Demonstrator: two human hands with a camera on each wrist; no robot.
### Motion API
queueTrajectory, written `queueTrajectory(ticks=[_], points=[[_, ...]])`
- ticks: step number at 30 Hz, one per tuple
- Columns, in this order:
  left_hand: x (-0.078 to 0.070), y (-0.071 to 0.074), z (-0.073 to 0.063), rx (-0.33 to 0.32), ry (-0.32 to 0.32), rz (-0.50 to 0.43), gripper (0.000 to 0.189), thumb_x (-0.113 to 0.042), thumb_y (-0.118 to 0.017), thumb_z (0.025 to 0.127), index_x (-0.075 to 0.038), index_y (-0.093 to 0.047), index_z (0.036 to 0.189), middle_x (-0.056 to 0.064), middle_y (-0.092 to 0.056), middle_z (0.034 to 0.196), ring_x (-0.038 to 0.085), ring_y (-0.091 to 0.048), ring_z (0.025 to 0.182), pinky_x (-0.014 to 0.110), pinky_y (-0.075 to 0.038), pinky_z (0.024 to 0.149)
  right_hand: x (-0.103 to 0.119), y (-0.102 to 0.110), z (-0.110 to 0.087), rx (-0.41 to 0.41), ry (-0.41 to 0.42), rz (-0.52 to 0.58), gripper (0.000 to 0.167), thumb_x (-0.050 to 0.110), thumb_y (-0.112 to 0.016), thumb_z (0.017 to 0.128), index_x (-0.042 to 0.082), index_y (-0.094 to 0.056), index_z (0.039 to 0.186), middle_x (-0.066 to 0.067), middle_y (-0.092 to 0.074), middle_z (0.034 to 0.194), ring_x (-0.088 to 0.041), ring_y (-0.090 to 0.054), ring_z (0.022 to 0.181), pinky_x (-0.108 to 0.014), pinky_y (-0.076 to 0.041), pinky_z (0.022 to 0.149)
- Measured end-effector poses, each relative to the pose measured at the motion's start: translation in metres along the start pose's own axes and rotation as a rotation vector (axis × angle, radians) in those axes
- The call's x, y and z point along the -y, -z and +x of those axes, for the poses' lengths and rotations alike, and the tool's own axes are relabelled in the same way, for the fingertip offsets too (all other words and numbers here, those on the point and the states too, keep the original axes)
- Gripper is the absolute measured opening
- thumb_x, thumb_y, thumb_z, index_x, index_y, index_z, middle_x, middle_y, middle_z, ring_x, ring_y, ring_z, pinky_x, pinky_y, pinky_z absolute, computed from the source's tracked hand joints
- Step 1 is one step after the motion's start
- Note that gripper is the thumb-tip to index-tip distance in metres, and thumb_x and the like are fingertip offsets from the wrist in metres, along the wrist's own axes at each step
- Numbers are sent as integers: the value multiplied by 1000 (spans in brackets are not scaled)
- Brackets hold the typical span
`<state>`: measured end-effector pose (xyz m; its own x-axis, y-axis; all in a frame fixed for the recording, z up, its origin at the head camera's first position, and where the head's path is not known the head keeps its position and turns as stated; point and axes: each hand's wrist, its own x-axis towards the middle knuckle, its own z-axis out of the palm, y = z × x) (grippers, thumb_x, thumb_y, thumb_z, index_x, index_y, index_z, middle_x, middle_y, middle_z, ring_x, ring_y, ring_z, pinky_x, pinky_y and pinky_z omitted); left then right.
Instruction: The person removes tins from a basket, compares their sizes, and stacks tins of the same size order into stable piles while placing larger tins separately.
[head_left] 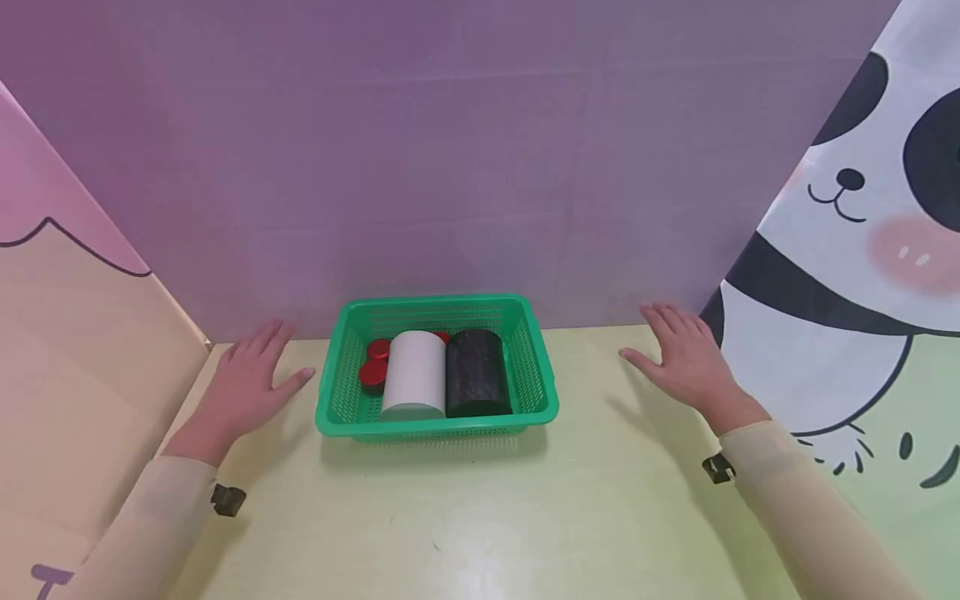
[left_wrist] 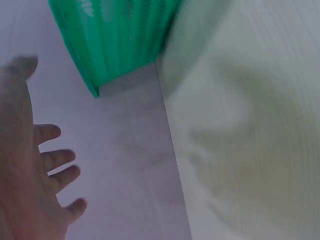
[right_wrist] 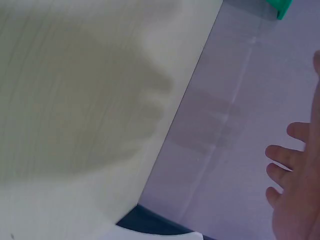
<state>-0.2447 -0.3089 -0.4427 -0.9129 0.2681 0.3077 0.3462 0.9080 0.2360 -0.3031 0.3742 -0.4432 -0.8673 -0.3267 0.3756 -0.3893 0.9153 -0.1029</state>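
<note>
A green plastic basket [head_left: 437,427] stands on the table against the back wall. Inside it lie a white cylinder [head_left: 415,373] and a black cylinder [head_left: 477,372] side by side. Small red round pieces, such as a red cap-like disc [head_left: 372,376], sit at the basket's left, partly hidden behind the white cylinder. To the left of the basket my left hand [head_left: 246,385] hovers with fingers spread, holding nothing. On the other side, my right hand [head_left: 686,360] is held above the table, fingers extended and nothing in it. Both hands are apart from the basket.
The pale table [head_left: 450,517] meets a purple wall covering [head_left: 465,167] just behind the basket. A panda-printed panel [head_left: 847,275] borders the right side, and a pink and beige panel [head_left: 67,358] borders the left.
</note>
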Motion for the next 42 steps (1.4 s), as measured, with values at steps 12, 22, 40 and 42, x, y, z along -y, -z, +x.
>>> queueTrajectory(ticks=[12,22,40,42], points=[[-31,-7,-8,182,7,-295,111,-55,-78,100,-5,-16,177,20,-20,182,48,-19,166,73,-25,127,30,-8,-6,-54,-13,329,69,34,-78,104,-3,-53,156,-25,-57,152,-49,-51,143,-70,-39,117],[-39,-16,-16,220,-2,-375,119,-55,-82,98,-8,-8,178,16,-13,184,45,-15,167,73,-28,126,57,-6,0,3,-27,428,66,32,-76,106,0,-52,158,-22,-56,153,-46,-53,141,-68,-41,118],[-43,-39,-13,218,-36,-406,123,-44,-85,97,-5,-1,177,13,1,186,44,-6,169,72,-29,126,92,-4,20,80,15,526,60,30,-75,107,6,-53,157,-16,-54,153,-39,-55,137,-62,-46,113],[-43,-41,-13,218,-32,-422,121,-43,-84,98,-5,0,177,13,3,186,44,-5,169,73,-29,126,96,-4,23,89,23,530,60,31,-75,107,7,-52,158,-15,-53,153,-38,-55,137,-61,-46,114]])
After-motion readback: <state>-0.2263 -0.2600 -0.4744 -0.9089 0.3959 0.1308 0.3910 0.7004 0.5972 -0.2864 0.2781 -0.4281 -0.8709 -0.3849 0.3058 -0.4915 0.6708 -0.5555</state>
